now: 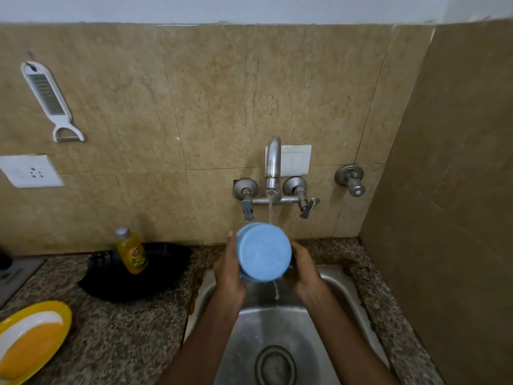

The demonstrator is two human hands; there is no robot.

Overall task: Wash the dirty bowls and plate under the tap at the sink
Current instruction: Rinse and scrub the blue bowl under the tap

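Stainless steel sink (pixel 327 323) set in right end of speckled granite counter (pixel 133 323); yellow-and-white plate (pixel 30 340) waits at counter's left front edge. Round blue plastic bowl (pixel 263 252) held over sink's back edge, base facing camera, between both hands under tap stream (pixel 270 209). Left hand (pixel 229 270) and right hand (pixel 304 270) closed around opposite rims, equally near

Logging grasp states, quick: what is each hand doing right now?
Left hand: closed on the blue bowl.
Right hand: closed on the same blue bowl.
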